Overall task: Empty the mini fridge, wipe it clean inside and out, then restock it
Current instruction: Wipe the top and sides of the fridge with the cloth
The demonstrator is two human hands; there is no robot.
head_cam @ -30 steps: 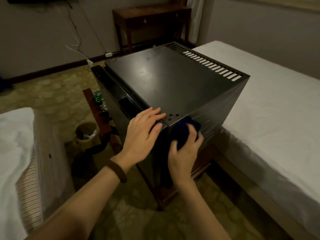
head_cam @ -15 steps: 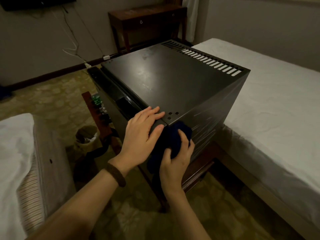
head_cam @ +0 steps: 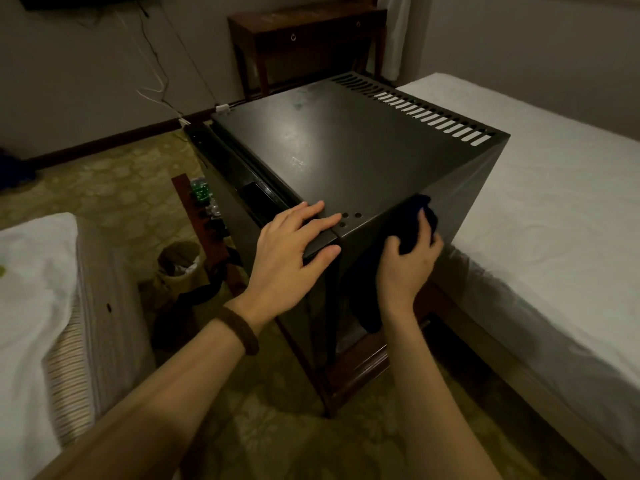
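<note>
We are standing on a patterned carpet in a dim room, between a white bed on our right and another bed on our left. The black mini fridge is sitting on a low wooden stand, its side almost touching the right bed. Our left hand is resting flat, fingers spread, on the fridge's near top corner. Our right hand is gripping a dark cloth against the fridge's side. A wastebasket and blurry bottles are crowding the door side.

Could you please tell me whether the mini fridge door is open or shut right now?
Shut: the black box-shaped mini fridge has its door flush against the cabinet, with the left hand resting flat across the seam.
</note>
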